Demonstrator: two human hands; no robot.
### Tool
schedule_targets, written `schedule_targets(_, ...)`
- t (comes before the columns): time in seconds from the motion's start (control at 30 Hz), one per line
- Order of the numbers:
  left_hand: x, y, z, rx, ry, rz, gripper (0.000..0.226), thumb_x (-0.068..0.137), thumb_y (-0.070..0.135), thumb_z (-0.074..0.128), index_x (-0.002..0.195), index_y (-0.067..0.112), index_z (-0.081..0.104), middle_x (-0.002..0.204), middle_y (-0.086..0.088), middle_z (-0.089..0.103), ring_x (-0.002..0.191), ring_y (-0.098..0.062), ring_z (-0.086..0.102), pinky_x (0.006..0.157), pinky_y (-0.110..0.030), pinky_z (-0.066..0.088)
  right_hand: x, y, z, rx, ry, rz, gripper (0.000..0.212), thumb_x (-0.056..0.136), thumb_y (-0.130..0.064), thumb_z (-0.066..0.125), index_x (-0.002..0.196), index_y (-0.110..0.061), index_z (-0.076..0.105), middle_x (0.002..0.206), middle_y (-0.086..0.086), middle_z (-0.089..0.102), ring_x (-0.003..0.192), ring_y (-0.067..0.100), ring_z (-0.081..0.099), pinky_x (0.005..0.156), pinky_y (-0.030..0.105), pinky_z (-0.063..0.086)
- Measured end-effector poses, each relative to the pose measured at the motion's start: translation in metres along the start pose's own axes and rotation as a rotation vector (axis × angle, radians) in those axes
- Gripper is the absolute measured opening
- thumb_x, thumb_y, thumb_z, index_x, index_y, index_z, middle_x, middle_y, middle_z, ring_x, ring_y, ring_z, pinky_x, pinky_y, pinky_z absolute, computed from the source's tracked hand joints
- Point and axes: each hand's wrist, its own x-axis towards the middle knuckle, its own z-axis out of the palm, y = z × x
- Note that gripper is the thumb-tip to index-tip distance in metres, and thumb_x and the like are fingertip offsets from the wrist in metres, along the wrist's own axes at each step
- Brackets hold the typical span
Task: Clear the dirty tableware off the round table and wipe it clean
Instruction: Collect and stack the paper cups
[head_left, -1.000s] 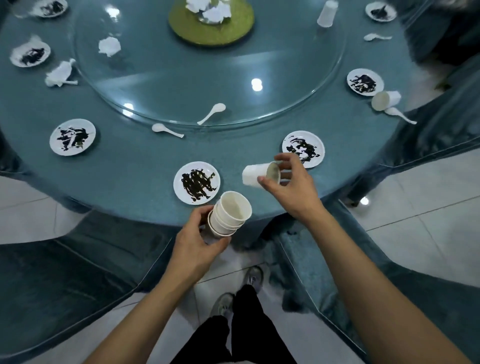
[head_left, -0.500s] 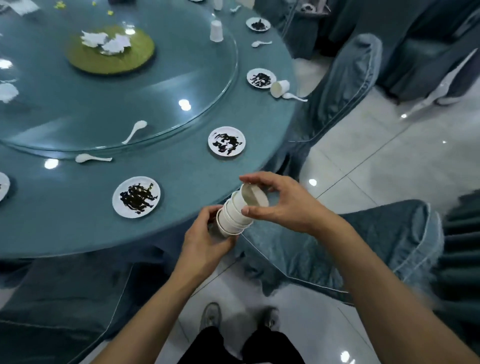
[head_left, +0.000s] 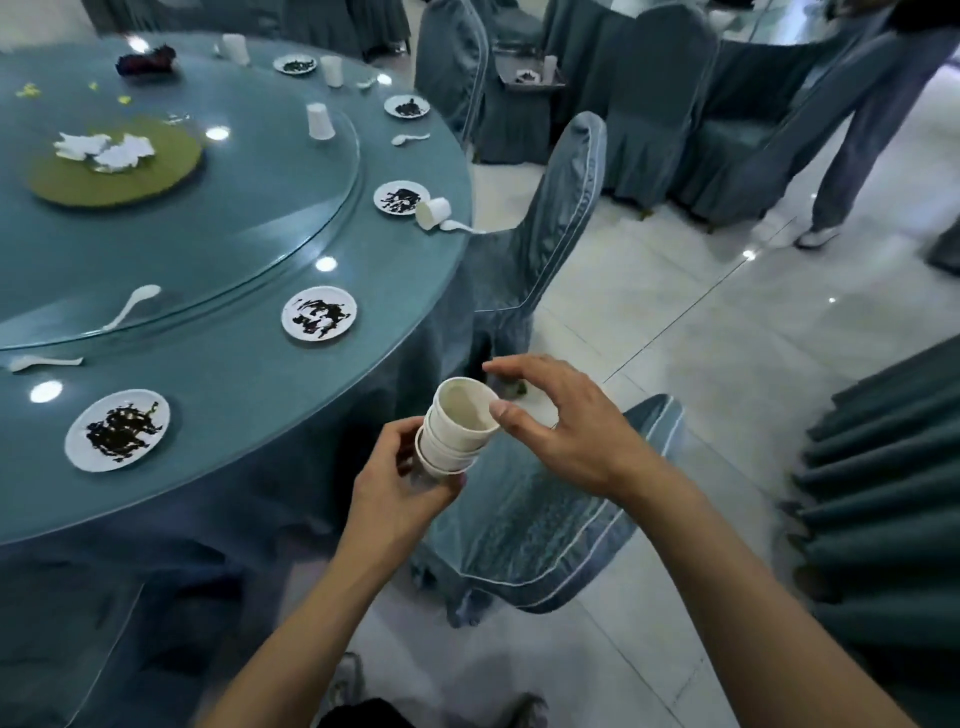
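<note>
Holding the stack of cups (head_left: 451, 441) from below, the left hand (head_left: 400, 486) has its fingers curled round the bottom cups. The right hand (head_left: 566, 431) is just beside the top cup. Its thumb touches the rim and its other fingers are spread out above, gripping nothing.

What has just changed: one second ago the right hand held a single cup over the worktop (head_left: 249, 395). Half a second ago it was pushing that cup into the stack. Now the cup sits in the stack and the right hand is letting go. So I think one more dirty cup is off the worktop, and the right hand is free to fetch another.

The view has changed too. The person has turned to the right, so now more floor and a covered chair (head_left: 545, 509) show under the hands. The stack is out past the near edge of the worktop, over that chair.

A lot is left to clear. A dirty plate (head_left: 117, 430) lies by the near edge and another plate (head_left: 319, 313) lies farther along. At the right edge, a tipped cup (head_left: 433, 213) lies touching a third plate (head_left: 401, 197), with a spoon (head_left: 460, 226) beside it. More cups, plates and spoons sit toward the far edge. No wiping can start yet, I think.
</note>
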Motion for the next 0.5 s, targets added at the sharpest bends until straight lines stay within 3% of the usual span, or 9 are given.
schedule_targets(0.07, -0.005, 0.008, 0.032, -0.007, 0.019, -0.008, 0.062, 0.071, 0.017, 0.09, 0.12, 0.035, 0.057, 0.114, 0.021, 0.066, 0.107, -0.002, 0.063, 0.089, -0.02, 0.049, -0.019, 0.028, -0.023, -0.092, 0.018, 0.003, 0.037, 0.097, -0.042, 0.059, 0.133, -0.037, 0.053, 0.136, -0.018, 0.052, 0.118, -0.006, 0.04, 0.103, 0.023, 0.029)
schedule_targets(0.17, -0.013, 0.019, 0.073, -0.025, 0.03, -0.029, 0.06, 0.072, 0.013, 0.089, 0.118, 0.034, 0.058, 0.11, 0.027, 0.065, 0.104, 0.001, 0.062, 0.087, -0.017, 0.046, -0.044, 0.07, -0.048, -0.263, 0.026, 0.045, 0.039, 0.098, -0.044, 0.054, 0.136, -0.036, 0.05, 0.143, -0.015, 0.048, 0.129, 0.008, 0.039, 0.109, 0.03, 0.026)
schedule_targets(0.23, -0.015, 0.025, 0.097, -0.033, 0.022, -0.048, 0.06, 0.072, 0.012, 0.089, 0.118, 0.034, 0.058, 0.112, 0.024, 0.066, 0.104, 0.001, 0.062, 0.087, -0.017, 0.046, -0.055, 0.095, -0.06, -0.332, 0.04, 0.069, 0.04, 0.098, -0.044, 0.052, 0.136, -0.034, 0.05, 0.14, -0.013, 0.049, 0.128, 0.013, 0.043, 0.11, 0.036, 0.029)
schedule_targets(0.5, 0.018, 0.055, 0.179, -0.056, 0.015, -0.07, 0.057, 0.073, 0.013, 0.089, 0.118, 0.032, 0.059, 0.114, 0.017, 0.069, 0.103, 0.002, 0.064, 0.086, -0.012, 0.047, -0.052, 0.183, -0.097, -0.413, 0.038, 0.15, 0.042, 0.099, -0.043, 0.049, 0.14, -0.034, 0.047, 0.142, -0.01, 0.048, 0.13, 0.017, 0.044, 0.113, 0.038, 0.028)
